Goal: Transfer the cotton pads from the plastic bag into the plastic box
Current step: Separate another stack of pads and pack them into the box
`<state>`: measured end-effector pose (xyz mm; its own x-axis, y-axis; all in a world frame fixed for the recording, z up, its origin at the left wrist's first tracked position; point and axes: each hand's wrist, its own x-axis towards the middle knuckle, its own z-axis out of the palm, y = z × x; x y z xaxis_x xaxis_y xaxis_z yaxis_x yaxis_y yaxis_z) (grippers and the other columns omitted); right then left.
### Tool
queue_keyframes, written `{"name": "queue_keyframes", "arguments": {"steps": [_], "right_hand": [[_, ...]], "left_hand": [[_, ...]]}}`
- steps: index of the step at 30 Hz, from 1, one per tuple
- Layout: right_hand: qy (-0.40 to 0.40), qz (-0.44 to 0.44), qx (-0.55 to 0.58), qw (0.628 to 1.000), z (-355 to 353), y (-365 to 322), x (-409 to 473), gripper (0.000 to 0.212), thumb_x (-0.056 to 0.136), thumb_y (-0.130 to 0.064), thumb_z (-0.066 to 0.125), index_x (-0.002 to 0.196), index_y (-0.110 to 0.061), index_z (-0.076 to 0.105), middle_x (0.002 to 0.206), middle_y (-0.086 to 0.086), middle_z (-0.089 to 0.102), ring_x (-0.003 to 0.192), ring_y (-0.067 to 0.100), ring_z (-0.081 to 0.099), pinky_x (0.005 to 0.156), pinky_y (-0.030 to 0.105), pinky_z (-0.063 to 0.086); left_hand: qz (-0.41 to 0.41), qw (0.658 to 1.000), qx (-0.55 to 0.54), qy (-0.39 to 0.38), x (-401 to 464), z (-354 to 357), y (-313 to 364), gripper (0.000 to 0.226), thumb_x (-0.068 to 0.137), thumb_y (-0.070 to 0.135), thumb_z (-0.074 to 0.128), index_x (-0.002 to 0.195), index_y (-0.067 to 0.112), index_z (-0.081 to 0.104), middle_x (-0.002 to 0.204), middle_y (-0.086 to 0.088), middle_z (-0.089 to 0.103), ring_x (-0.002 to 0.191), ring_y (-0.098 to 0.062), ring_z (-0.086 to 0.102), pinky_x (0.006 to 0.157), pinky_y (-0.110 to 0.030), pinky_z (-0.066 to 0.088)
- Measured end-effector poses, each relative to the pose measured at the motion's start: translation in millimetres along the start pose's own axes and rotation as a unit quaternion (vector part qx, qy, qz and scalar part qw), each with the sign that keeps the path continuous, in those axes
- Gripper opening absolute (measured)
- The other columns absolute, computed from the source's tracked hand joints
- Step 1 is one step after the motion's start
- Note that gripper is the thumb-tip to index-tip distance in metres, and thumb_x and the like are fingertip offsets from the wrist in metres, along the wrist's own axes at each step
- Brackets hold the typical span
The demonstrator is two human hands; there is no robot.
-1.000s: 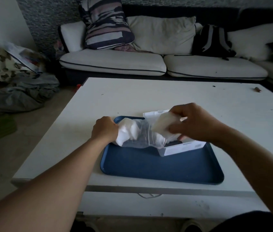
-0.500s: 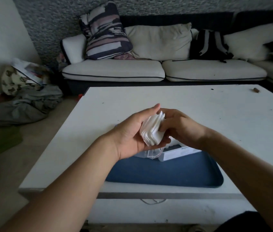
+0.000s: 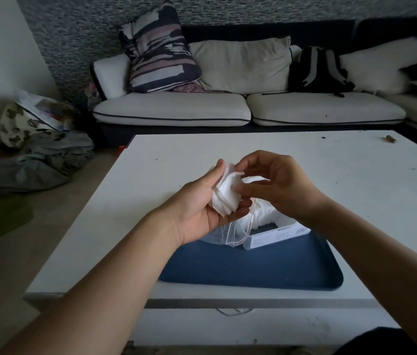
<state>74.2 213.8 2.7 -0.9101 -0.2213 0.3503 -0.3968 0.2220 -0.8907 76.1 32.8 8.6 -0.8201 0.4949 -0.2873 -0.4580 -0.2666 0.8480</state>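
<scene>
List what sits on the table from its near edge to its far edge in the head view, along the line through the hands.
blue tray → plastic box → stack of cotton pads held in the left hand → bare white table.

Two bare hands are raised above the table: one left hand (image 3: 197, 208) and one right hand (image 3: 276, 185). Between them sits one stack of round white cotton pads (image 3: 225, 198); the number of pads in it cannot be counted. Under the hands lies one clear plastic zip bag with a red seal line (image 3: 230, 231), next to one white plastic box (image 3: 276, 235). Both rest on one dark blue rectangular tray (image 3: 253, 267), on one white low table (image 3: 356, 180). At the far side stands one sofa with two pale seat cushions (image 3: 171, 111), one striped pillow (image 3: 158, 62), one plain beige pillow (image 3: 243, 65) and one black backpack (image 3: 317, 70).
</scene>
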Motion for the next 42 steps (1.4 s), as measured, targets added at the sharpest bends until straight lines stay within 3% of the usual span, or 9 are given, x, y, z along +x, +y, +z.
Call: {"name": "queue_keyframes", "arguments": {"steps": [3, 6, 9, 13, 22, 28, 33, 38, 42], "right_hand": [[-0.008, 0.009, 0.055, 0.998, -2, -3, 0, 0.042, 0.078, 0.010, 0.076, 0.116, -0.001, 0.063, 0.097, 0.019, 0.068, 0.089, 0.023, 0.070, 0.077, 0.035, 0.062], [-0.031, 0.000, 0.052, 0.998, -5, -3, 0, 0.023, 0.082, 0.007, 0.071, 0.105, 0.006, 0.068, 0.098, 0.024, 0.070, 0.088, 0.039, 0.068, 0.080, 0.037, 0.061], [-0.059, 0.011, 0.104, 0.993, -11, -5, 1, 0.018, 0.083, -0.001, 0.069, 0.099, 0.006, 0.065, 0.093, 0.017, 0.069, 0.087, 0.029, 0.067, 0.085, 0.033, 0.057], [-0.048, 0.075, 0.231, 0.969, -16, -6, 2, 0.019, 0.081, -0.009, 0.065, 0.099, -0.004, 0.063, 0.091, 0.010, 0.068, 0.088, 0.023, 0.066, 0.080, 0.030, 0.060], [-0.036, 0.081, 0.108, 0.990, -7, 0, 2, 0.042, 0.073, -0.010, 0.075, 0.112, 0.006, 0.067, 0.104, 0.028, 0.071, 0.094, 0.036, 0.071, 0.088, 0.047, 0.058], [-0.031, 0.078, 0.072, 0.994, -3, -1, 2, 0.043, 0.069, -0.012, 0.077, 0.110, -0.001, 0.070, 0.084, 0.009, 0.076, 0.080, 0.022, 0.073, 0.075, 0.031, 0.062], [-0.032, 0.065, -0.017, 0.997, 1, 1, 1, 0.042, 0.068, -0.028, 0.080, 0.107, -0.013, 0.075, 0.099, 0.009, 0.074, 0.091, 0.031, 0.068, 0.070, 0.032, 0.062], [-0.009, 0.008, 0.005, 1.000, -1, -3, 0, 0.033, 0.070, -0.021, 0.079, 0.094, 0.002, 0.075, 0.096, 0.011, 0.076, 0.090, 0.027, 0.072, 0.082, 0.039, 0.062], [-0.085, 0.030, 0.093, 0.992, -12, -15, -3, 0.022, 0.078, -0.004, 0.071, 0.097, 0.006, 0.066, 0.095, 0.011, 0.074, 0.089, 0.023, 0.072, 0.079, 0.030, 0.060]], "left_hand": [[-0.012, 1.000, 0.001, -0.001, -1, 0, 1, 0.049, 0.098, 0.052, 0.048, 0.111, 0.009, 0.069, 0.089, -0.015, 0.069, 0.073, -0.023, 0.066, 0.072, -0.033, 0.060], [-0.019, 1.000, -0.005, -0.007, -2, -2, 1, 0.049, 0.098, 0.051, 0.048, 0.110, 0.010, 0.072, 0.092, -0.015, 0.067, 0.073, -0.022, 0.065, 0.072, -0.032, 0.060], [-0.026, 0.999, -0.023, 0.008, -3, -4, 3, 0.052, 0.097, 0.049, 0.052, 0.117, 0.003, 0.067, 0.103, -0.019, 0.065, 0.074, -0.023, 0.067, 0.070, -0.033, 0.061], [-0.039, 0.998, -0.048, 0.011, -5, -6, 4, 0.056, 0.095, 0.050, 0.055, 0.120, 0.000, 0.064, 0.096, -0.020, 0.068, 0.074, -0.025, 0.068, 0.068, -0.034, 0.061], [-0.047, 0.999, -0.013, -0.016, -7, -4, 2, 0.052, 0.098, 0.051, 0.048, 0.119, 0.008, 0.068, 0.102, -0.020, 0.070, 0.083, -0.027, 0.069, 0.072, -0.037, 0.062], [-0.042, 0.999, 0.005, -0.014, -7, -4, 1, 0.051, 0.100, 0.051, 0.045, 0.123, 0.010, 0.066, 0.104, -0.020, 0.072, 0.084, -0.028, 0.071, 0.075, -0.037, 0.062], [-0.036, 0.999, 0.027, -0.016, -6, -4, 0, 0.053, 0.101, 0.051, 0.043, 0.134, 0.015, 0.061, 0.109, -0.020, 0.070, 0.084, -0.027, 0.071, 0.077, -0.036, 0.061], [-0.040, 0.999, 0.008, 0.000, -5, -5, 2, 0.052, 0.102, 0.051, 0.042, 0.121, 0.010, 0.067, 0.101, -0.021, 0.072, 0.078, -0.027, 0.070, 0.073, -0.035, 0.062], [-0.061, 0.998, 0.001, -0.004, -6, -9, 4, 0.053, 0.100, 0.052, 0.047, 0.117, 0.007, 0.068, 0.102, -0.021, 0.070, 0.081, -0.029, 0.069, 0.072, -0.037, 0.062]]}}
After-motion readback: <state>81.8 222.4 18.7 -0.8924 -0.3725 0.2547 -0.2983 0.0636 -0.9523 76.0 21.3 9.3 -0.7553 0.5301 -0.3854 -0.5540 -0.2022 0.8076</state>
